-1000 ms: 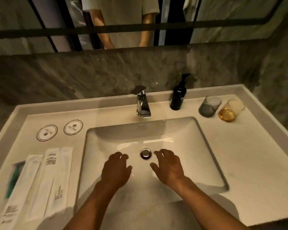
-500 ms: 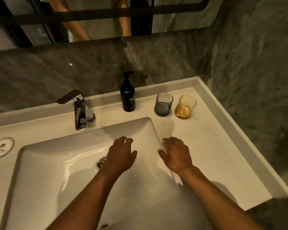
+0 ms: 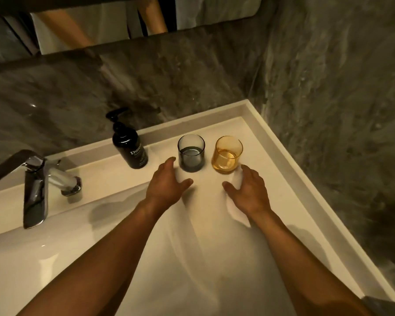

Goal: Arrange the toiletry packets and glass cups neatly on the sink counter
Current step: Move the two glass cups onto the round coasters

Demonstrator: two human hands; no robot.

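Two glass cups stand upright side by side at the back right of the white sink counter (image 3: 271, 179): a grey cup (image 3: 191, 153) on the left and an amber cup (image 3: 227, 154) on the right. My left hand (image 3: 167, 185) hovers just in front and left of the grey cup, fingers spread, holding nothing. To the right, my right hand (image 3: 249, 190) is open just below the amber cup, not touching it. The toiletry packets are out of view.
A black pump bottle (image 3: 129, 144) stands left of the cups by the back ledge. The chrome faucet (image 3: 37, 185) is at the left above the basin (image 3: 55, 258). A dark stone wall closes the counter at back and right. A mirror hangs above.
The view has swung right, and the packets left the frame. Both hands moved forward from over the basin to just in front of the two cups.
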